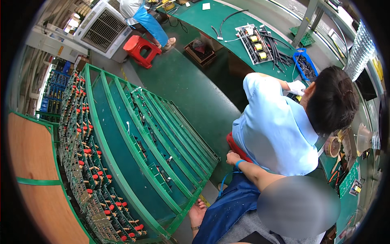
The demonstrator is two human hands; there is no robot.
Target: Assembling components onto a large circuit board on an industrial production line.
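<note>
My left hand (198,211), with a watch at its wrist, is beside the near right corner of a green metal rack (174,225). Its fingers are loosely bent and nothing shows in the palm; whether the fingertips touch the rack is unclear. My right hand (232,158) is curled closed with nothing seen in it. It is next to a red stool (239,146), behind a seated co-worker. Around my right wrist is a blue wrist strap (239,163). Circuit boards (160,177) lie between the rack's rails; many with red parts (99,175) stand along its left side.
A seated co-worker in light blue (280,122) works at a green bench (195,16). On it are a board with yellow parts (254,44), black tubing (276,49) and a blue bin (304,65). Farther back are another red stool (142,51) and an air cooler (101,30).
</note>
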